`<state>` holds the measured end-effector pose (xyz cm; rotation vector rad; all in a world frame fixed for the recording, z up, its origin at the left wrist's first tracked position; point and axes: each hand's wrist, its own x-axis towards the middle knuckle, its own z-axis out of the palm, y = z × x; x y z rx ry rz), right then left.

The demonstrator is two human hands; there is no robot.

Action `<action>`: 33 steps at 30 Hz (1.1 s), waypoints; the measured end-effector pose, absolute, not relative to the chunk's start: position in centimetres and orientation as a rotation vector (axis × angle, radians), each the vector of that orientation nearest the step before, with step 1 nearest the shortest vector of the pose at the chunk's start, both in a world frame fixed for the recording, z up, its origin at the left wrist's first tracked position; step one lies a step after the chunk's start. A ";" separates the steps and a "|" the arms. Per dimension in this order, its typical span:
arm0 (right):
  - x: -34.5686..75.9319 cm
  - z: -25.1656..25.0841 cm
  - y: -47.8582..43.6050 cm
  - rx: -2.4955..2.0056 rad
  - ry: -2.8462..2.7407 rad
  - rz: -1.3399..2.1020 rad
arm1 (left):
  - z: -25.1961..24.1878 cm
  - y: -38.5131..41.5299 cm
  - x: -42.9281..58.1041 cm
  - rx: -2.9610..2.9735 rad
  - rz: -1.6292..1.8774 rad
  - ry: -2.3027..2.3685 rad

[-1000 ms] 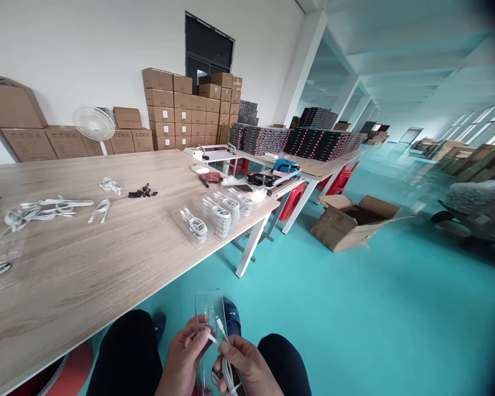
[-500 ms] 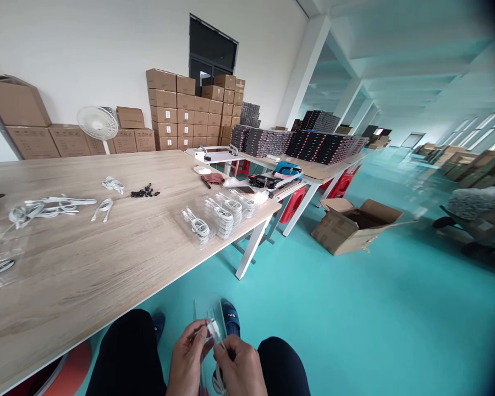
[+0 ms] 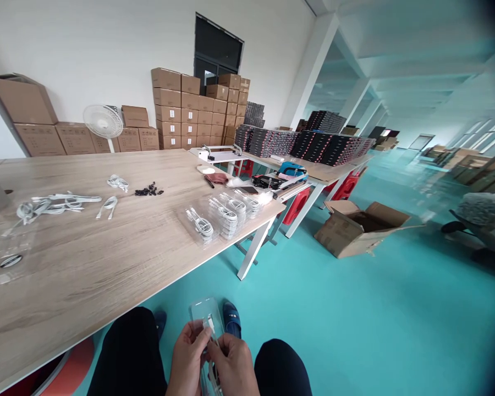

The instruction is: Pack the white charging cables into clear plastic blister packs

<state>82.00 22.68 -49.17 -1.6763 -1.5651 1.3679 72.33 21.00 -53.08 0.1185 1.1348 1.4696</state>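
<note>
Above my lap, my left hand is closed on the left edge of a clear plastic tray, its thumb at a white cable plug. My right hand is closed too, its fingertips pinching the white cable just below that plug, over the tray. More of the cable runs down in the tray between my hands. Parts of it are hidden by my fingers. On the table corner in front stand packed clear trays with coiled white cables.
The wooden table carries loose white cables, a short cable and small black pieces. An open cardboard box stands on the floor at right. A table leg and red stools are nearby.
The tray has tilted so that its flat face shows more. My right hand has shifted slightly left, closer to my left hand. The view has turned a little left.
</note>
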 end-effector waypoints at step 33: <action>81.3 -53.2 22.3 -1.672 -2.190 0.398 | -53.1 22.6 70.8 -0.031 1.536 1.084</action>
